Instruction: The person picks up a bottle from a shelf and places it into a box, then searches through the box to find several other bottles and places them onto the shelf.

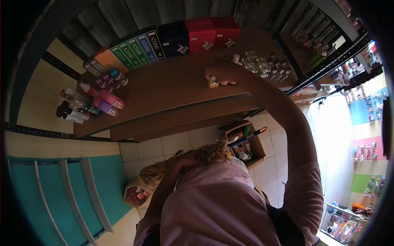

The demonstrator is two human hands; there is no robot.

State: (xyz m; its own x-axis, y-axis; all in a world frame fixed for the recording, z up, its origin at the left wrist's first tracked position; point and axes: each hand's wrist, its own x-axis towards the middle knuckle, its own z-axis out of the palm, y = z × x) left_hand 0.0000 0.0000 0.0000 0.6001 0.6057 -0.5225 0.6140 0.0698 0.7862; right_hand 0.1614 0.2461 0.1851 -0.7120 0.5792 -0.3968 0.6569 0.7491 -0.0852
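My right hand [225, 74] reaches over the brown shelf board [172, 88]. Its fingers are closed around a small orange-and-white box [213, 83], close to the shelf's surface. Just beyond that hand stand a small white-capped bottle [236, 58] and several small clear glass bottles [262, 65]. Down against my body, my left hand [188, 159] is closed on a feather duster [215, 152] with shaggy tan-brown feathers. Its handle is hidden by my hand and clothing.
Upright boxes [135, 51] and red boxes [211, 35] line the shelf's back. Several bottles [108, 98] stand at its left end. On the tiled floor are an open carton [256, 149] of mixed items and a smaller box [136, 196]. Metal shelf posts [328, 59] rise at right.
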